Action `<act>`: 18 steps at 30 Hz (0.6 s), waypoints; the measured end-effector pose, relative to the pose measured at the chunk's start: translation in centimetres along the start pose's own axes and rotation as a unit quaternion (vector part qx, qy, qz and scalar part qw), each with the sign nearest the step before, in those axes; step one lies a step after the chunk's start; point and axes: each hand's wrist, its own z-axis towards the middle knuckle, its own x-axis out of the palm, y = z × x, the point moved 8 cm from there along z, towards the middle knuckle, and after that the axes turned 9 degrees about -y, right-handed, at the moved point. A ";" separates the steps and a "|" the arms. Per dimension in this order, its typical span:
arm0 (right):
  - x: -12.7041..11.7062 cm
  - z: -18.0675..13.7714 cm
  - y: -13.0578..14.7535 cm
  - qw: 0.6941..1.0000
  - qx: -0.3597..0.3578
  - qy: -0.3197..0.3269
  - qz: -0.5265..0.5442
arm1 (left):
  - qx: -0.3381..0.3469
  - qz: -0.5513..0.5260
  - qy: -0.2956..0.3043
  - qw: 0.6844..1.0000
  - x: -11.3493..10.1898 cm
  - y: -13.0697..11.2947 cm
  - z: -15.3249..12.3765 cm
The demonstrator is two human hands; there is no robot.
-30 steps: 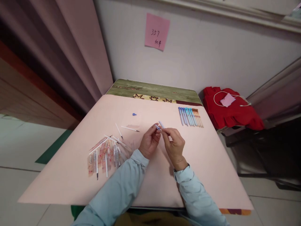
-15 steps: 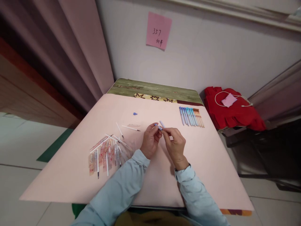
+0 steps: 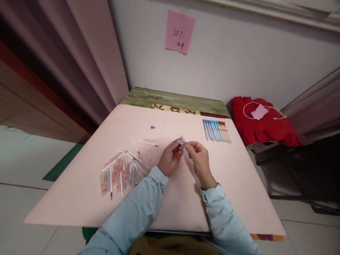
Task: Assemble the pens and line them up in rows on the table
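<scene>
My left hand [image 3: 170, 158] is closed around a small pale blue pen part [image 3: 180, 142] held above the pink sheet [image 3: 172, 198]. My right hand [image 3: 198, 159] pinches a pale blue pen barrel [image 3: 183, 139] right beside it, fingertips of both hands almost touching. To the left lies a heap of clear pen barrels and white refills [image 3: 120, 171]. Two loose white refills [image 3: 147, 143] and a clear barrel lie between the heap and my hands. A small blue cap [image 3: 152, 127] sits farther back.
A neat row of several blue and orange pens [image 3: 216, 130] lies at the far right of the sheet. A red cloth [image 3: 262, 124] with a white cord and pink slip sits right of the table. A pink note [image 3: 179, 36] hangs on the wall; curtain at left.
My hands have stayed together at the middle of the sheet, shifting slightly away from me. My right forearm has swung a little to the right. Everything on the sheet lies as before.
</scene>
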 end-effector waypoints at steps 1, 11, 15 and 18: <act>-0.3 0.1 0.1 1.000 -0.004 -0.012 -0.004 | -0.001 -0.023 -0.001 1.000 0.0 -0.5 0.0; 2.9 -1.9 -0.3 0.914 -0.207 0.087 -0.338 | 0.059 -0.186 -0.010 0.981 -0.2 -4.5 0.3; 4.8 -2.5 -2.3 0.847 -0.226 0.136 -0.461 | 0.037 -0.178 0.012 0.983 0.4 -3.4 -0.2; 5.3 -2.5 -3.3 0.804 -0.228 0.140 -0.531 | 0.017 -0.135 0.022 0.990 0.9 -2.3 -0.6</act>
